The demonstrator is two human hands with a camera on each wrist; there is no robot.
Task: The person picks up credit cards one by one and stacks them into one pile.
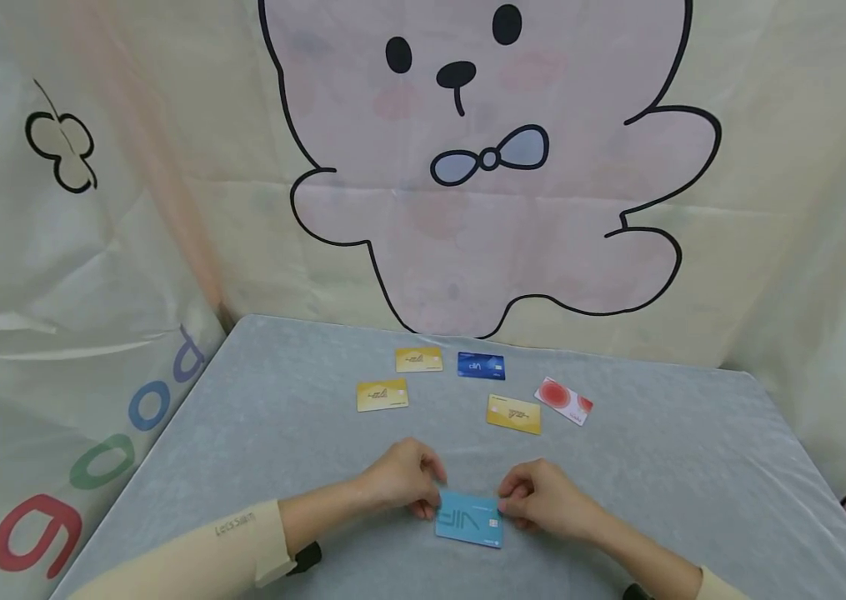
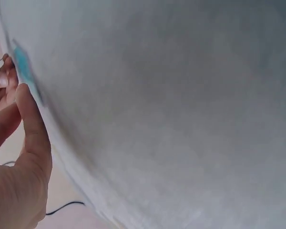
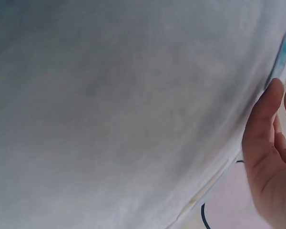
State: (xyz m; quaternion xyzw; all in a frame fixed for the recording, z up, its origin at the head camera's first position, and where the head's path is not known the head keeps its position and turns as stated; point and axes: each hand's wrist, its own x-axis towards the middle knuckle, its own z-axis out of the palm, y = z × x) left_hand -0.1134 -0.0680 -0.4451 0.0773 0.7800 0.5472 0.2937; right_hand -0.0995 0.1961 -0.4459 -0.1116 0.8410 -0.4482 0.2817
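A light blue card with large "VIP" lettering lies close over the cloth at the near middle of the table. My left hand is at its left edge, fingers bent and thumb tip against the card. From the other side, my right hand pinches the upper right edge between thumb and curled fingers. In the left wrist view the card shows as a thin slanted strip beyond the left thumb. The right wrist view has the card just past the right thumb tip.
Farther back lie several other cards: yellow ones at left, a dark blue one, another yellow card and a white-and-red card to the right. A grey cloth covers the table. Printed curtains stand behind it.
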